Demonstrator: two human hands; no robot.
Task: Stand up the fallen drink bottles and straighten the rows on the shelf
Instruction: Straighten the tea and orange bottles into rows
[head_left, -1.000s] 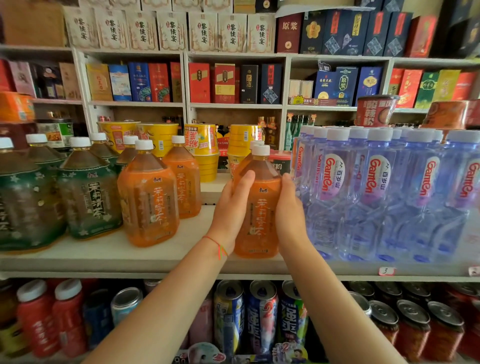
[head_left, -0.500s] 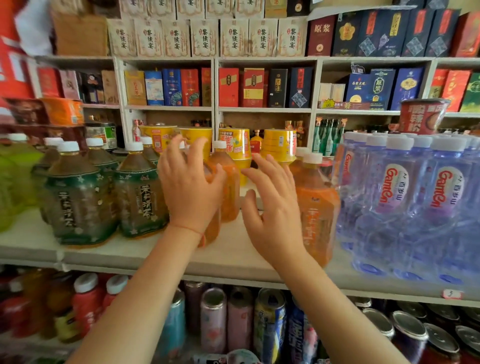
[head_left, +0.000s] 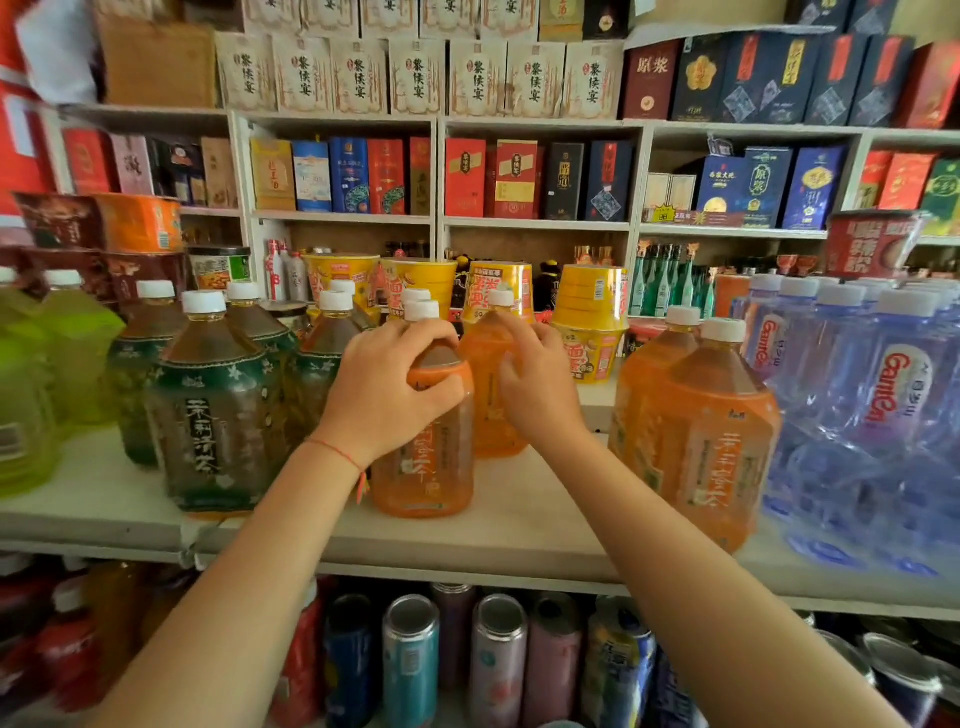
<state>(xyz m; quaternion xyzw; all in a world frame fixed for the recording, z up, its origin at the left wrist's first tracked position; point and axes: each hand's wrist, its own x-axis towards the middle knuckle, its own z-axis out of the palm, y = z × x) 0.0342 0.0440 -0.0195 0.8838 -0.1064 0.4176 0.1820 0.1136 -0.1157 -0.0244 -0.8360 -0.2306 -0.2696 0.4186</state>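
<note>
Our left hand (head_left: 384, 395) grips the front orange bottle (head_left: 423, 457) near the shelf (head_left: 519, 535) edge; our right hand (head_left: 535, 389) grips the one behind (head_left: 485, 364) (bare shelf rightward).

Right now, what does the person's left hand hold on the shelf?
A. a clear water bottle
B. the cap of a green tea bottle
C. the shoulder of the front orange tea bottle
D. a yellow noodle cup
C: the left hand curls over the shoulder of the front orange tea bottle, just under its white cap, while the right hand touches the orange bottle behind it.
</note>
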